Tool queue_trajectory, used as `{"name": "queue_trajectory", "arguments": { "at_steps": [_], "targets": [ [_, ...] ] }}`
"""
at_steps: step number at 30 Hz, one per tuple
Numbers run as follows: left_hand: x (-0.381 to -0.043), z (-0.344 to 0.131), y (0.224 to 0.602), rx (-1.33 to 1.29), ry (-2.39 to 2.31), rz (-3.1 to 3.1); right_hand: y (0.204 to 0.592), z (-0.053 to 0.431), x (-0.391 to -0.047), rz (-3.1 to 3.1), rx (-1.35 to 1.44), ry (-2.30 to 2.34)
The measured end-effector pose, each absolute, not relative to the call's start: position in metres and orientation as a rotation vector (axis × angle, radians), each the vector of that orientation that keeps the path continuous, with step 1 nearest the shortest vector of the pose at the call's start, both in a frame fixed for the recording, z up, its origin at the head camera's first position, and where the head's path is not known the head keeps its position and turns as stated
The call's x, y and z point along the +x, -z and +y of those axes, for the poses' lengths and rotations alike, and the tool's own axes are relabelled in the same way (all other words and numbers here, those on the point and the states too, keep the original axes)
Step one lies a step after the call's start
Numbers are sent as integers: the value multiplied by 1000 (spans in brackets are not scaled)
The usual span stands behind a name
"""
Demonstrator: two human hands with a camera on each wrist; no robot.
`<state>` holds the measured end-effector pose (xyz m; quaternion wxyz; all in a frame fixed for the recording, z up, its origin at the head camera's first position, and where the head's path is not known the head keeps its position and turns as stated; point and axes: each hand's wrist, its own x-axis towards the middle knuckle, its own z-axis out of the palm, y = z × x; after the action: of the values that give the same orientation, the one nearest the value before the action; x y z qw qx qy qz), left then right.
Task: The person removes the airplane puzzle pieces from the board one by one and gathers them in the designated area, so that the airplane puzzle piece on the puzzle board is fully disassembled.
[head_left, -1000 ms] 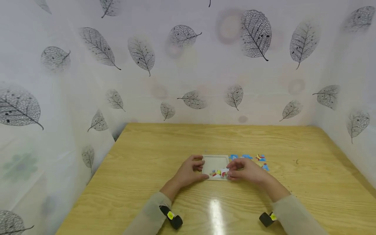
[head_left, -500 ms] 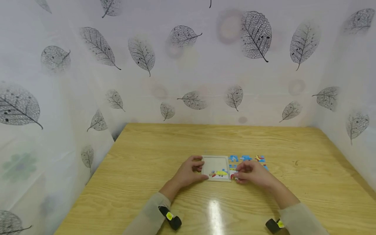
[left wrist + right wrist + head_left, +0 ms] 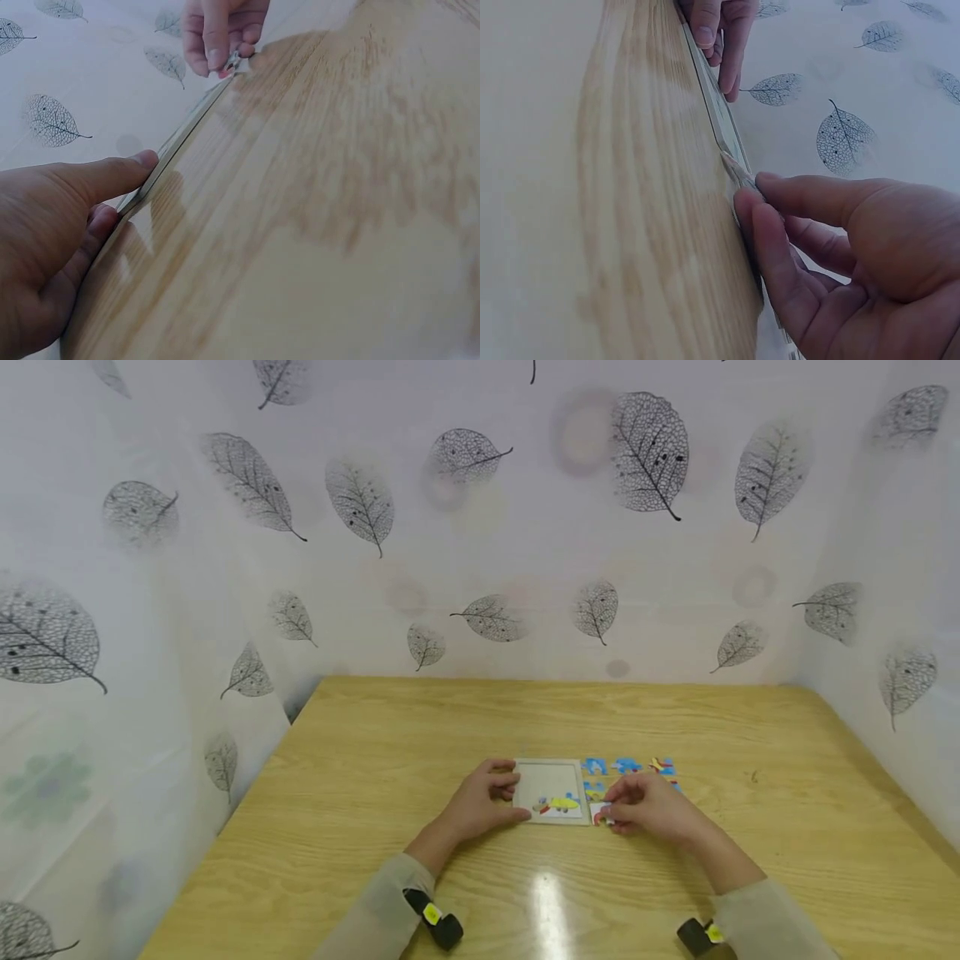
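In the head view a shallow puzzle frame [image 3: 547, 760] lies flat on the table, with joined pieces showing a yellow shape [image 3: 564, 804] along its near side. My left hand [image 3: 480, 797] grips its left side, thumb at the near left corner. Just off the frame's right edge, my right hand [image 3: 648, 806] pinches a white and red puzzle piece [image 3: 598, 811] between thumb and fingers. In the right wrist view that piece [image 3: 739, 171] appears tilted, edge-on, at the fingertips. The right hand partly hides loose pieces behind it.
Blue puzzle pieces [image 3: 626, 765] and a red, yellow and blue one [image 3: 662, 766] lie in a row right of the frame. Another loose piece [image 3: 595, 789] sits nearer. A leaf-patterned curtain [image 3: 495, 527] surrounds the wooden table [image 3: 420, 718] at the back and sides.
My right hand has moved right, carrying the white and red piece from over the frame's near right corner to outside its edge. My left hand stays at the frame.
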<state>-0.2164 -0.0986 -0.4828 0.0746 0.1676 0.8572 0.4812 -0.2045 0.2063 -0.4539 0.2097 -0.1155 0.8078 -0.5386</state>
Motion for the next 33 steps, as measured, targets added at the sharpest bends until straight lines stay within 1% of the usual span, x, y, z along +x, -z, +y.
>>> {"name": "queue_trajectory", "arguments": {
  "at_steps": [7,13,17,24,33],
  "targets": [
    [-217,-99,485,509,-1440,2576,453,199,-199,2356,-303,1453],
    [-217,-100,486,490,-1438,2570,452,197,-199,2423,-354,1409],
    [-218,-99,486,499,-1432,2576,454,201,-201,2373,-360,1447],
    [-218,-99,482,525,-1436,2578,458,201,-206,2188,-285,1597],
    [-217,-100,482,527,-1446,2567,455,194,-204,2171,-313,1572]
  ]
}}
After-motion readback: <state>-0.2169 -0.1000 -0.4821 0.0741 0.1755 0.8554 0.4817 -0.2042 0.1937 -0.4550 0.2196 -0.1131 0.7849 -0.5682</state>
